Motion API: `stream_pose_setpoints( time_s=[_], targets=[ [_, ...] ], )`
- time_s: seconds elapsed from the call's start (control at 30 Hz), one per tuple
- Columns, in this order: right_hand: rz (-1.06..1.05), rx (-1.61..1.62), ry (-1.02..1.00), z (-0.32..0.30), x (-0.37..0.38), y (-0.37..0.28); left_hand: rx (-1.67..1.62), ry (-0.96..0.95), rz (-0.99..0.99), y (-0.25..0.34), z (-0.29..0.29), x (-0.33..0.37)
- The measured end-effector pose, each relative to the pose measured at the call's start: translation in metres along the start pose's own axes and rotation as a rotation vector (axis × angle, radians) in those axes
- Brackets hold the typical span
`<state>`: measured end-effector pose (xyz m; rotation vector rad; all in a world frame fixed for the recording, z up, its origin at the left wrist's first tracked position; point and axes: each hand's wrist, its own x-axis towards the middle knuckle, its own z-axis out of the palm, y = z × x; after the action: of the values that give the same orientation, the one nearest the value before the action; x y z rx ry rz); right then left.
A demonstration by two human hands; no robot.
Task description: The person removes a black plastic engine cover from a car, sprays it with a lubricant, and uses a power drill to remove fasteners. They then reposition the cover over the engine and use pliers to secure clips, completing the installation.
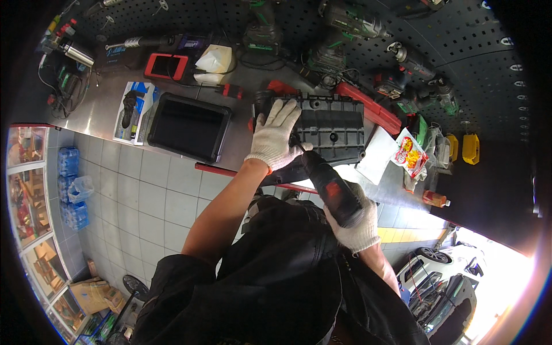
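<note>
A ribbed black housing (pixel 335 130), which looks like an engine part, lies on the metal workbench (pixel 103 115). My left hand (pixel 276 133), in a white knit glove, rests on its left end with the fingers stretched out flat. In my right hand (pixel 357 221), also gloved, is a black power screwdriver (pixel 332 187) with a red patch, held by its rear end. Its thin tip points up and left, reaching the housing's near edge beside my left thumb. Whether the tip sits on a screw is hidden by the thumb.
Left of the housing lie a black tablet (pixel 190 126), a boxed tool (pixel 135 112) and a red-framed scanner (pixel 166 66). A red bar (pixel 368 106), white paper (pixel 376 155) and a snack packet (pixel 410 152) are to the right. Cordless tools (pixel 351 26) line the pegboard behind.
</note>
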<state>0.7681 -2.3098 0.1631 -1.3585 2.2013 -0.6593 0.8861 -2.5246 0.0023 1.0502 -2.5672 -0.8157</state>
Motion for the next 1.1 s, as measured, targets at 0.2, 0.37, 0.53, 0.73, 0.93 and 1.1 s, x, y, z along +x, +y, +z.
stream_pose_setpoints(
  time_s=[0.2,0.37,0.53,0.73,0.93,1.1],
  targets=[
    [0.180,0.368,-0.064,-0.021,0.022,-0.001,0.026,-0.005,0.023,-0.001,0.000,0.000],
    [0.239,0.444,-0.038,-0.025,0.033,0.003,-0.009,-0.015,0.001,0.001,-0.002,0.000],
    [0.320,0.538,-0.042,-0.029,0.039,0.003,-0.047,0.002,0.012,0.001,-0.004,-0.001],
    [0.153,0.130,-0.156,-0.030,0.030,0.000,0.006,-0.014,0.034,-0.004,0.000,0.000],
    [-0.158,-0.109,-0.009,-0.012,0.009,0.001,-0.042,0.035,0.050,-0.006,0.003,0.000],
    [-0.086,-0.089,-0.044,-0.001,-0.002,0.006,-0.039,-0.006,0.027,-0.005,0.000,0.000]
  ],
)
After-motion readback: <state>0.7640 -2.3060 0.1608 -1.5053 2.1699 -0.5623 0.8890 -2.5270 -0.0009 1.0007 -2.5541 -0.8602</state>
